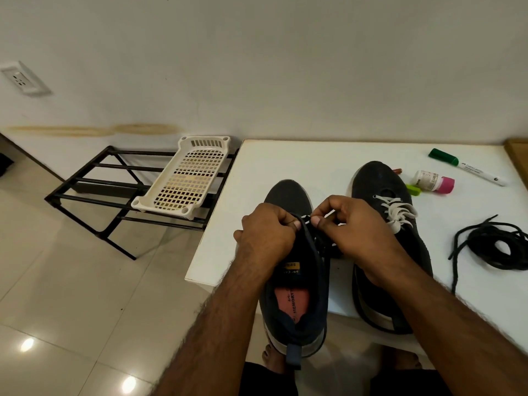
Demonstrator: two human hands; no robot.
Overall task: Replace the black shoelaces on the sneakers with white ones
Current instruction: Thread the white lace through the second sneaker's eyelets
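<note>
Two dark sneakers stand on a white table [285, 155]. The left sneaker [288, 195] hangs partly over the front edge and carries a black lace [320, 241]. My left hand [265, 232] and my right hand [354, 227] meet above its tongue, each pinching that black lace between thumb and fingers. The right sneaker [377, 178] is threaded with a white lace [398, 210]. A loose black lace [497, 244] lies coiled on the table to the right, one end trailing toward the front edge.
Behind the right sneaker lie a green marker [465, 165], a small white bottle with a pink cap [434, 181] and a lime-green clip [413, 190]. Left of the table a black metal rack [94, 192] holds a white plastic basket [188, 175]. Bare feet show below.
</note>
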